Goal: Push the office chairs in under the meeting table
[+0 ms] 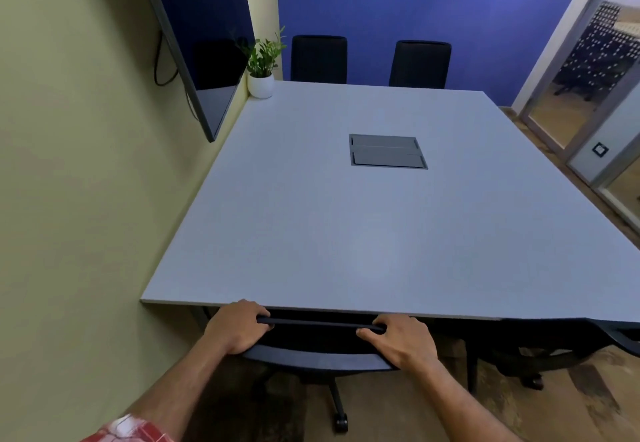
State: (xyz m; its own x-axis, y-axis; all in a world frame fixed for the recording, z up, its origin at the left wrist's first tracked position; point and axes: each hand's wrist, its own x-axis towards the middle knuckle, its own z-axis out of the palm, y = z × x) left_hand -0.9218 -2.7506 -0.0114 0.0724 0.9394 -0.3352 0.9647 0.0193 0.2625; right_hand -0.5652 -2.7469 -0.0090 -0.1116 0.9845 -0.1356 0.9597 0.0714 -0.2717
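near edge of the pale grey rectangular meeting table (346, 226): black mesh-backed office chair (311, 348) tucked in, top rail just beside the table edge, seat hidden beneath. left hand (235, 327) grasps the rail's left end, fingers curled over it; right hand (401, 341) grasps the right end likewise. second dark chair (540, 348) to the right, also under the edge. two black chair backs (318, 58) at the far side against the blue wall. small green plant in a white pot (260, 84) on the far left corner. grey cable hatch (388, 151) mid-table. red checked sleeve (131, 429) bottom left.
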